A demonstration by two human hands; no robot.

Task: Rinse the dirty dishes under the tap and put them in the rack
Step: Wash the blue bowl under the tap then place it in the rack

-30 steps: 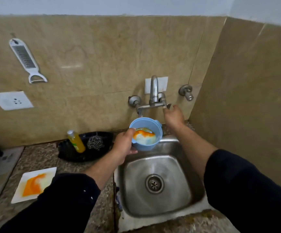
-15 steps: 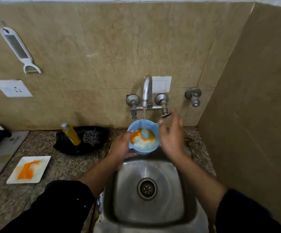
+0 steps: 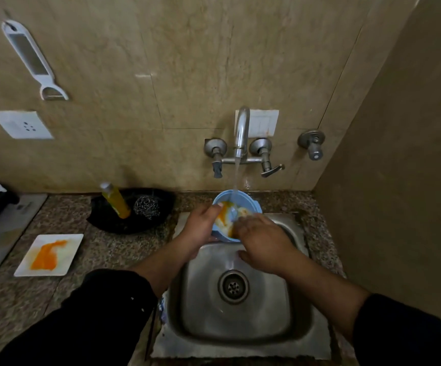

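Bowl (image 3: 243,200): round, light-blue plastic, glossy, smeared orange and white inside. Held above the back edge of the sink (image 3: 240,315), tipped slightly toward the camera, catching a thin stream of water (image 3: 236,175) from the tap (image 3: 241,130).

Sink: square, brushed steel, rounded corners, round perforated drain (image 3: 233,286) at its middle, wet sheen on the floor. Tap above the sink: curved chrome spout on the wall, a lever handle on either side.

Left of the sink: speckled granite counter (image 3: 108,249), brown and grey. Near the sink on it, a black tray (image 3: 103,220) holding a tall yellow bottle (image 3: 115,199) and a round, wiry steel scrubber (image 3: 146,207). Farther left of the sink, a square white plate (image 3: 68,260) streaked with orange. Behind the sink, glossy beige marble-look tiles (image 3: 187,75); high to the sink's left, a long white grater (image 3: 31,56) hanging above a white socket (image 3: 22,124). Right of the sink, a plain tiled side wall.

Left hand (image 3: 201,225): clamps the bowl's left rim, thumb hooked over the edge, fingers under it. Right hand (image 3: 261,239): palm down over the sink, fingers reaching into the bowl against the smear, loosely extended, gripping nothing. Forearms bare, black sleeves at the lower edge.
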